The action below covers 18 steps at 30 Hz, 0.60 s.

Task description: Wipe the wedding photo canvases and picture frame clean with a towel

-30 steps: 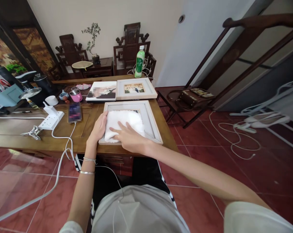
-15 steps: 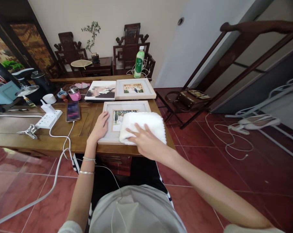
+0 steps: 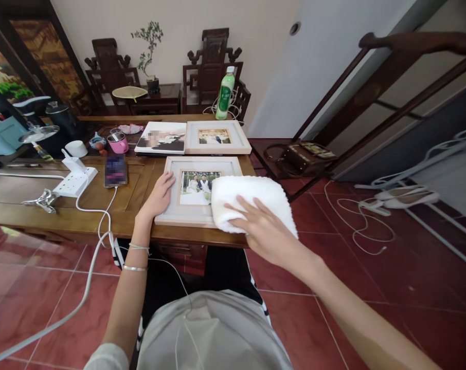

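A light wooden photo frame [image 3: 192, 214] lies flat near the desk's front edge, with a picture of two people in its middle. My left hand [image 3: 160, 196] grips the frame's left edge, its fingers resting on the rim and the thumb out of sight. Under my right hand [image 3: 264, 228] is a folded white fluffy cloth [image 3: 254, 189], held with the fingers spread over its top. The cloth covers the frame's lower right part and hangs past the right side of the desk.
Behind lie a second frame [image 3: 238, 134] and a white photo panel [image 3: 161, 146], with a green bottle [image 3: 225, 95] beyond. To the left are a phone [image 3: 115, 172], a power strip [image 3: 75, 182], a pink cup [image 3: 119, 144] and trailing white cables. A chair [image 3: 318, 123] holding a brown bag stands right.
My right hand has slid the cloth to the right, uncovering more of the framed picture. My left hand stays at the frame's left edge.
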Each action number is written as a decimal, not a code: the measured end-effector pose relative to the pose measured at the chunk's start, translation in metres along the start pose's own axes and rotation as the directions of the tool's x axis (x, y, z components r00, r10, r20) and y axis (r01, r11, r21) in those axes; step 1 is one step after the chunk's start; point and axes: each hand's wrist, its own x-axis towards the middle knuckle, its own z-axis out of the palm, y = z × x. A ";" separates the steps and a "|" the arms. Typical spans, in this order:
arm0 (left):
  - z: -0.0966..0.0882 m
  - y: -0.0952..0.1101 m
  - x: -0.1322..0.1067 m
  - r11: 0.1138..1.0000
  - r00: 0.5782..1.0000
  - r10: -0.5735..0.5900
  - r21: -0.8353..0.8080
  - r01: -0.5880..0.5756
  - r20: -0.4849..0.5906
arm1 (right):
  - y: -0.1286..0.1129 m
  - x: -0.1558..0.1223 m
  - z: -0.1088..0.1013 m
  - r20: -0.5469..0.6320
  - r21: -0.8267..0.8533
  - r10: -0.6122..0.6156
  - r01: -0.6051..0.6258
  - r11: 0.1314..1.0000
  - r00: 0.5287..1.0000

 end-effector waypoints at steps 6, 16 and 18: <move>-0.002 -0.002 0.002 0.999 0.998 0.033 0.020 -0.034 0.053 | 0.043 0.011 0.000 -0.029 0.014 0.021 -0.021 1.000 0.999; -0.001 -0.001 0.001 1.000 1.000 -0.005 -0.005 0.005 0.012 | 0.083 0.084 0.009 -0.058 -0.005 0.149 -0.149 0.989 0.987; 0.000 0.001 0.000 1.000 1.000 -0.016 -0.011 0.016 -0.006 | 0.071 0.068 0.011 -0.059 0.020 0.128 -0.127 0.992 0.990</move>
